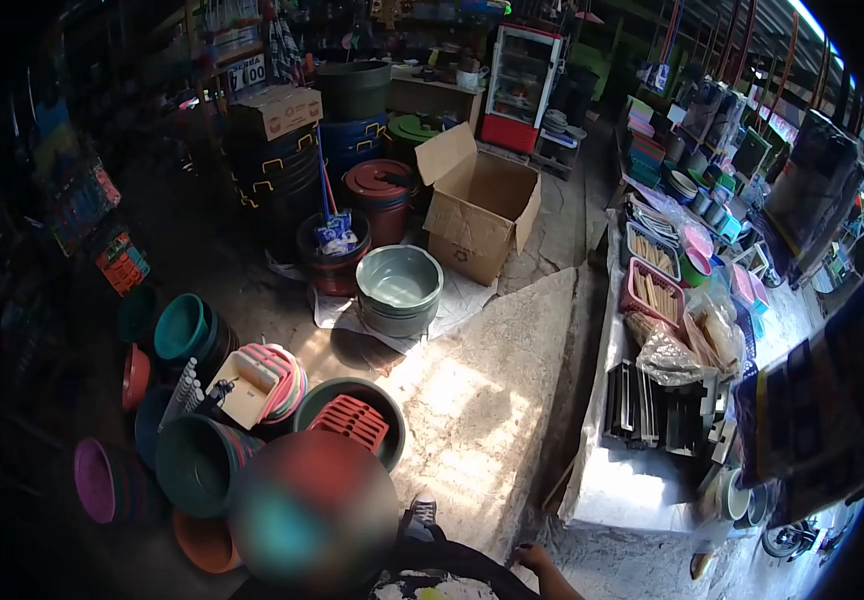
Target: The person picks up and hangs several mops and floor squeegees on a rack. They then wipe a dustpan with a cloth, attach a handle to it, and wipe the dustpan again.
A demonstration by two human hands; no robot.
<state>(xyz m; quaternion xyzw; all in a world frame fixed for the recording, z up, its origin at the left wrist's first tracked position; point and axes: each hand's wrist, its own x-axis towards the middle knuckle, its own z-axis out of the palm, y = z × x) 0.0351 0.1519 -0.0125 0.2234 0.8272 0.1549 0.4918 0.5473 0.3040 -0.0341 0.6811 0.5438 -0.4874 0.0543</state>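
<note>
My right hand (529, 556) hangs low at the bottom edge, beside my dark clothing and above the pale floor. It is small and shadowed, so I cannot make out its fingers or anything in them. My left hand is out of view. Just ahead of my body is my dark sneaker (423, 508). Left of it, a blurred round patch hides some red and teal shapes. Beyond that patch, a red slotted plastic piece (350, 422) lies in a dark green basin (398, 440). A stack of pastel plastic goods (287, 375) stands beside the basin.
Buckets and tubs (183, 326) crowd the left. Ahead stand grey-green basins (400, 275) and an open cardboard box (482, 205). Along the right runs a raised display with a pink basket (654, 293) and metal goods (657, 410). A red-framed glass cabinet (522, 90) is behind.
</note>
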